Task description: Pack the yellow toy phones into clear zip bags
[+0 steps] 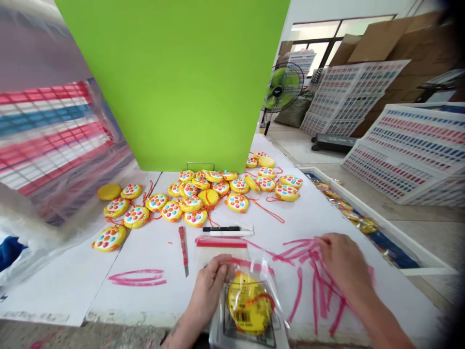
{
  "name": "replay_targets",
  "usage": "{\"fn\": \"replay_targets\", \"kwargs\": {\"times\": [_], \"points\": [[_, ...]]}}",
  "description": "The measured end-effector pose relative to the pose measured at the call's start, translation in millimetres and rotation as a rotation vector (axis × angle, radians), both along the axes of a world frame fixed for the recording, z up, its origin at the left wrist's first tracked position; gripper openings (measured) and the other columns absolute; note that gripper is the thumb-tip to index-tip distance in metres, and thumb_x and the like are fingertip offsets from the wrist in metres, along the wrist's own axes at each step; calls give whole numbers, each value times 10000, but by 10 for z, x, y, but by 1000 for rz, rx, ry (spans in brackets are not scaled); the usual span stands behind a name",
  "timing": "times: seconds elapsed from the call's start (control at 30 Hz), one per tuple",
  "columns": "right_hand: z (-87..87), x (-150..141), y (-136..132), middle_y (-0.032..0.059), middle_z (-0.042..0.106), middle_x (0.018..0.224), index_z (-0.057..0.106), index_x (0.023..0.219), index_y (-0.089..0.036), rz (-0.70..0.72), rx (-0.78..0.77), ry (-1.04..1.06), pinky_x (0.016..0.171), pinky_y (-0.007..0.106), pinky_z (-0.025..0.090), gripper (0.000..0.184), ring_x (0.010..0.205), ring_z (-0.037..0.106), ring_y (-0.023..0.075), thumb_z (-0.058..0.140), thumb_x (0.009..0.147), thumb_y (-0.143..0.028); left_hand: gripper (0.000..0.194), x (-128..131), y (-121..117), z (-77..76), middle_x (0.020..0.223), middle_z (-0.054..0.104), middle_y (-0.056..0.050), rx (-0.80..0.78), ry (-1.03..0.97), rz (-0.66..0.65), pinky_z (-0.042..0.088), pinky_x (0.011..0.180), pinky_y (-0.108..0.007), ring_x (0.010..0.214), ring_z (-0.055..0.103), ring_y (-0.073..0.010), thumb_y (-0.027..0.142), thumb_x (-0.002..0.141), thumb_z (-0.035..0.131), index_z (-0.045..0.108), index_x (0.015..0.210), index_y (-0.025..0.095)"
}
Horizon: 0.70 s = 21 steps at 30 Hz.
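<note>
My left hand is closed on the upper left edge of a clear plastic bag with black print and a pink band near its top. Inside the bag lies a yellow toy with a red cord, its plain side up. Under it and just behind is another clear bag with a pink-red top edge. Over to the right, my right hand has its fingertips pinched at a bunch of thin pink plastic strips lying on the table. Its fingertips seem to grip a strip.
Several yellow toys with coloured buttons lie across the white table. A red cutter and pens are nearby. A green board stands behind. A white crate adjoins the right edge.
</note>
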State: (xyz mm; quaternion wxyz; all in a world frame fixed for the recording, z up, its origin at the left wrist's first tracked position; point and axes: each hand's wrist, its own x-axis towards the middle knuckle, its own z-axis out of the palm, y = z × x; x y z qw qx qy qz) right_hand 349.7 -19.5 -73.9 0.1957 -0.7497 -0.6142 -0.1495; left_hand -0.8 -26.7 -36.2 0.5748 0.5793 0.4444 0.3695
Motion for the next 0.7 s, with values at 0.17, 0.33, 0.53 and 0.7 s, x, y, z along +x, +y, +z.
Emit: {"fn": "replay_targets", "kwargs": {"times": [0.17, 0.33, 0.53, 0.7], "points": [[-116, 740, -376, 170, 618, 877, 597, 855, -151, -20, -55, -94, 747, 439, 449, 222, 866, 580, 320, 403, 802, -246, 405, -12, 30, -12, 908, 692, -82, -62, -63, -9, 487, 788, -315, 839, 630, -199, 457, 907, 458, 542, 1151, 144], [540, 207, -471, 171, 610, 1095, 606, 1082, -159, -208, 404, 57, 921, 451, 426, 353, 1106, 517, 320, 447, 767, -141, 456, -20, 40, -4, 984, 701, -114, -152, -134, -47, 486, 829, -336, 924, 639, -228, 462, 871, 534, 512, 1192, 139], [617, -721, -376, 121, 611, 949, 587, 1049, -150, 114, 550, 67, 859, 428, 473, 253, 965, 564, 262, 603, 799, -185, 398, -21, 43, -57, 920, 706, -91, -106, -90, -16, 478, 799, -312, 855, 636, -202, 443, 868, 545, 539, 1140, 153], [219, -990, -418, 96, 591, 1083, 584, 1097, -219, 502, 244, -20, 863, 403, 458, 326, 1038, 546, 233, 432, 849, -72, 379, -24, 36, -64, 885, 691, -85, -85, -112, -22, 473, 764, -304, 819, 617, -189, 437, 883, 523, 537, 1128, 148]]}}
